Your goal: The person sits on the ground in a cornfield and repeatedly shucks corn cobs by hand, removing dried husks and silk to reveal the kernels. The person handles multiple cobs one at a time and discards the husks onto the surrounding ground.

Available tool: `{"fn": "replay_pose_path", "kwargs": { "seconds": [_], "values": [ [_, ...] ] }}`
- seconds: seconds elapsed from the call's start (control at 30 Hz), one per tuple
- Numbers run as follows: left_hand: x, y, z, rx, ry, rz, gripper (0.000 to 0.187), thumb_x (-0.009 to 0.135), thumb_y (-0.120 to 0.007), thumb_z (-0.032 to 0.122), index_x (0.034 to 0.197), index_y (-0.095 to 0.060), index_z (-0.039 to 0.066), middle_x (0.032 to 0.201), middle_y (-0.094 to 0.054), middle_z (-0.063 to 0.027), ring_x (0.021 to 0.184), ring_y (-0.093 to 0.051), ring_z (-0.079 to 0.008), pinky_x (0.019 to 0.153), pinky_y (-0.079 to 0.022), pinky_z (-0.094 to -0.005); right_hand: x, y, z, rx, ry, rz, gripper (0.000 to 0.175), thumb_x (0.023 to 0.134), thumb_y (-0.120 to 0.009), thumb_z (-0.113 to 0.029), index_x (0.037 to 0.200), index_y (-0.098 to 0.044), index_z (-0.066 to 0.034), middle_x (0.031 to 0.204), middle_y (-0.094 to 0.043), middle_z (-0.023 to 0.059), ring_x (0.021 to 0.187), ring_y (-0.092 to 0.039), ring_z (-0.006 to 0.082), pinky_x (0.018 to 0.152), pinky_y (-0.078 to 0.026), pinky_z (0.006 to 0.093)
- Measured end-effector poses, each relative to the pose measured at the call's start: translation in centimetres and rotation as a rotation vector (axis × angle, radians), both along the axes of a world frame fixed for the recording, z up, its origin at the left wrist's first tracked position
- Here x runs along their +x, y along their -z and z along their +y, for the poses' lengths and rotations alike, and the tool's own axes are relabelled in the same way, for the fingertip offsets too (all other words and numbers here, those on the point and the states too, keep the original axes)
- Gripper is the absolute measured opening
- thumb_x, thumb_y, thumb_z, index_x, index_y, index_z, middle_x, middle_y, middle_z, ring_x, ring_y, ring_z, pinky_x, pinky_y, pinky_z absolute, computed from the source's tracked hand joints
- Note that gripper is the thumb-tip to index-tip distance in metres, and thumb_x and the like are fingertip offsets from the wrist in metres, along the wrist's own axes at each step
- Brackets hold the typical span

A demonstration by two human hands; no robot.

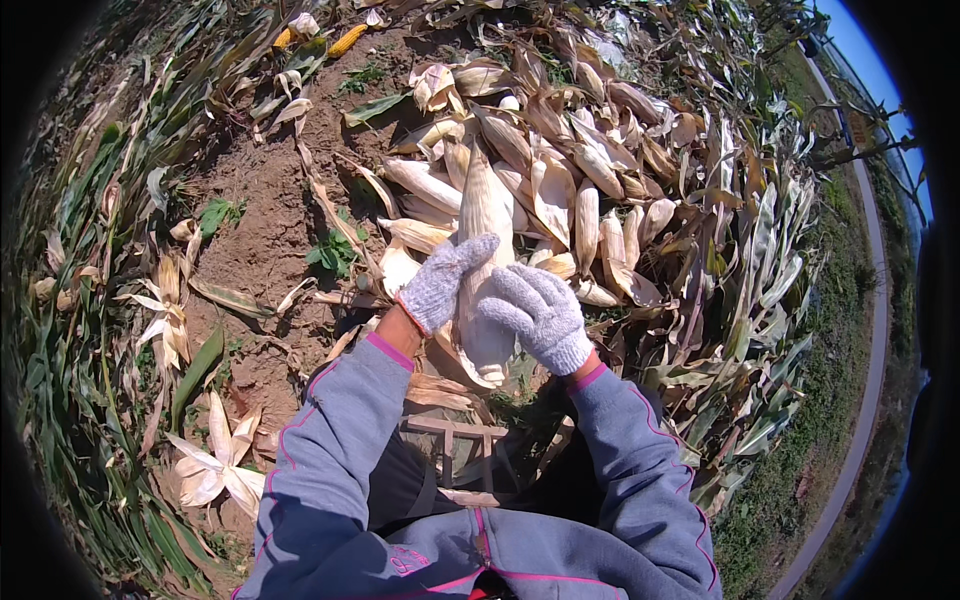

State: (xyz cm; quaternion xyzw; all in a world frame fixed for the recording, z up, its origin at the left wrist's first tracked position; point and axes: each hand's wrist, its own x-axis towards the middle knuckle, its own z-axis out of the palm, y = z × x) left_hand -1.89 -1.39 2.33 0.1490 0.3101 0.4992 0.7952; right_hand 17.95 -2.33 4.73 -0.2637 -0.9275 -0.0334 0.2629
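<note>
A large ear of corn in a pale dry husk (484,202) points away from me, its stalk end towards my body. My left hand (450,277), in a light knitted work glove, grips it from the left with the thumb laid across the husk. On its right side, my gloved right hand (536,311) has its fingertips against the husk, the fingers bent and close together. A husk leaf is peeled loose along the lower left of the ear. Just beyond lies a heap of unhusked corn ears (555,165). The kernels of the held ear are hidden.
Two husked yellow cobs, one of them a bright cob (346,41), lie at the far left. An empty opened husk (219,461) rests on bare soil (255,180). Cut corn stalks (82,360) line the left side. A wooden frame (457,439) stands between my legs.
</note>
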Motion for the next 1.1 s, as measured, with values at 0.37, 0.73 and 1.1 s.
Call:
{"fn": "replay_pose_path", "kwargs": {
  "seconds": [0.37, 0.73, 1.1],
  "values": [
    [3.1, 0.3, 0.1, 0.306, -0.088, 0.782, 0.069, 0.074, -0.08, 0.031, 0.127, -0.047, 0.002, 0.113, -0.061, -0.0088, 0.102, -0.059, -0.0173, 0.089, -0.048, -0.0306, -1.3, 0.3, 3.8, -1.197, 0.329, 1.053, 0.032, 0.091, -0.064, -0.02, 0.116, -0.06, 0.0009, 0.109, -0.065, 0.0098, 0.098, -0.061, 0.0141, 0.085, -0.049, 0.0274],
    [4.7, 2.0, 0.3, 0.525, 0.009, 1.41, 0.07, 0.071, -0.077, 0.036, 0.126, -0.048, 0.004, 0.116, -0.057, -0.0185, 0.107, -0.057, -0.0334, 0.091, -0.047, -0.0391, -0.5, 0.5, 5.3, -1.058, 0.485, 1.082, 0.039, 0.084, -0.07, -0.017, 0.116, -0.058, 0.0024, 0.099, -0.065, 0.0094, 0.09, -0.062, 0.0141, 0.079, -0.051, 0.0272],
    [3.9, 1.6, 0.0, 0.467, 0.071, 1.185, 0.069, 0.074, -0.076, 0.032, 0.128, -0.045, 0.003, 0.121, -0.053, -0.0156, 0.107, -0.055, -0.0264, 0.092, -0.045, -0.0361, -1.5, 1.0, 5.2, -0.77, 0.485, 0.832, 0.016, 0.087, -0.066, -0.016, 0.093, -0.064, -0.0019, 0.081, -0.062, 0.0088, 0.076, -0.06, 0.0141, 0.07, -0.048, 0.0298]
  ]
}}
